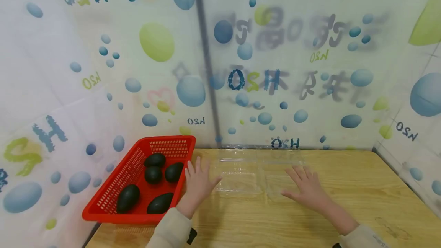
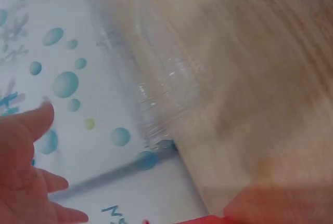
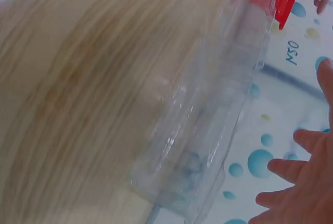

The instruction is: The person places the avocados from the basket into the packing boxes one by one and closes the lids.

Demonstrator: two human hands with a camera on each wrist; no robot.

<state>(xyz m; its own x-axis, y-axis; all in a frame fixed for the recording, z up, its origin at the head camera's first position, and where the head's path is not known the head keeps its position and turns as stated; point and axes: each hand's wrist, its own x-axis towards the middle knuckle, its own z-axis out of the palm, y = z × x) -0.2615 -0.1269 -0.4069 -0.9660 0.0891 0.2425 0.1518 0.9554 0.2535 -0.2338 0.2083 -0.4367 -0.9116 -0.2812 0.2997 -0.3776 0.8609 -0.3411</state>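
My left hand [image 1: 199, 185] hovers with fingers spread beside the right wall of a red plastic basket [image 1: 117, 217]. Inside that basket lie several dark green avocados [image 1: 128, 199]. A clear plastic clamshell box [image 1: 239, 183] stands on the table between my hands, its see-through walls hard to make out. Held out over the box's right side, my right hand [image 1: 308, 188] has its fingers spread too and holds nothing. In the right wrist view the clear plastic [image 3: 192, 125] extends along the table's far edge; the left wrist view shows its ridged corner [image 2: 161, 94].
The wooden table [image 1: 344, 171] ends at a white sheet [image 1: 310, 125] printed with blue and green drops, which hangs behind it and along both sides. The basket occupies the table's left end. Cream sleeves [image 1: 172, 227] cover my forearms.
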